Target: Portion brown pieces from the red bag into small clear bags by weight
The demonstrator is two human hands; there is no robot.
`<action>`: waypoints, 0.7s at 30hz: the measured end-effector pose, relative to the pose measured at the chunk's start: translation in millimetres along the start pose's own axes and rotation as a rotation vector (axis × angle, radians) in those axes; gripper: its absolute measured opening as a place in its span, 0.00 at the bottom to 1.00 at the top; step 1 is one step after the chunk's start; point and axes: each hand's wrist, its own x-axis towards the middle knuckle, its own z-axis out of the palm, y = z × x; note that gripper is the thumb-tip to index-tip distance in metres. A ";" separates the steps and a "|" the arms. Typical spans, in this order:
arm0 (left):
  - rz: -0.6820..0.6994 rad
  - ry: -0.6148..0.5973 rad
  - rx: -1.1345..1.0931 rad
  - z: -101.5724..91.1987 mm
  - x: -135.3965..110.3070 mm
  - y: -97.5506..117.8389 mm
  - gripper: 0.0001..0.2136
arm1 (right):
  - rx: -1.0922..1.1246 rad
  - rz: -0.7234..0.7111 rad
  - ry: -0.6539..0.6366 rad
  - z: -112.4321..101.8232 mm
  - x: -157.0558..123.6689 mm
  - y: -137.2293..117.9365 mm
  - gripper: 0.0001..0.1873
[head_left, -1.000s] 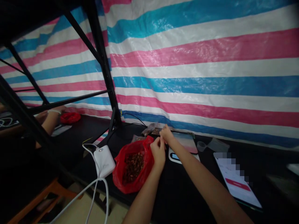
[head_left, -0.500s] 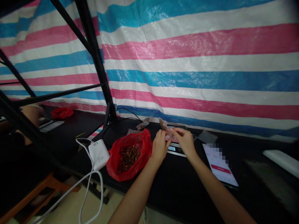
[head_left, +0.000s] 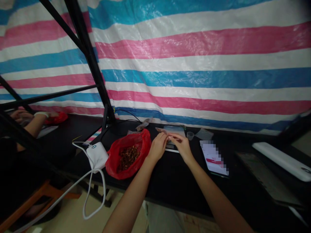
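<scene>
My left hand and my right hand meet over a small digital scale. Both are closed, fingertips pinching a small clear plastic bag with something brownish inside. The bag points left, past the left fingertips; its pinched edge is hidden by the fingers. Part of the scale's pale platform and its silver front edge show around my hands. Just left of my left wrist sits an open red plastic bag holding many small brown pieces.
A filled clear packet lies behind the red bag. Right of the scale are a small clear cup, an empty clear bag and a lit phone. A white power bank with a cable lies left. Another person's arm shows far left.
The small bag has tipped from standing up to pointing left, and my hands have drawn closer together. More of the scale's platform shows. The view has shifted right.
</scene>
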 end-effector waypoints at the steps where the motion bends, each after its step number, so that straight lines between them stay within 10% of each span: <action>1: 0.006 0.005 0.004 -0.3 -0.9 -0.5 0.11 | -0.014 0.006 0.002 -0.2 -0.5 -1.4 0.15; 21: -0.141 -0.106 -0.143 -10.5 2.1 7.9 0.14 | 0.043 -0.005 -0.069 -4.5 0.9 -4.8 0.15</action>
